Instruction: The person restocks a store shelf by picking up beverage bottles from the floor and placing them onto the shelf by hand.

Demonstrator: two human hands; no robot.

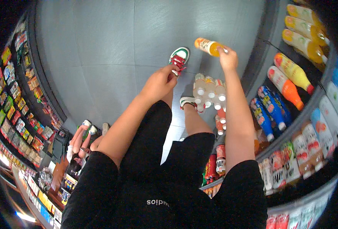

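Note:
My right hand (229, 58) grips an orange drink bottle (207, 46) near its white-capped neck, with the bottle's base pointing left over the grey floor. My left hand (160, 81) is closed, its fingertips pinching a small white object (175, 73) too small to identify. It is in front of my body, above a green and white shoe with red laces (180, 57). Below my right hand, beside my leg, several clear bottles with white caps (210, 88) stand grouped on the floor. The lower part of that group is partly hidden by my right forearm.
Shelves at right hold yellow juice bottles (303, 43), blue bottles (272, 106), an orange bottle (284, 86) and cartons. Packaged snacks (11, 108) line the curved shelving at left. Another person (77, 157) is at lower left, by a counter. Grey floor (106, 34) stretches ahead.

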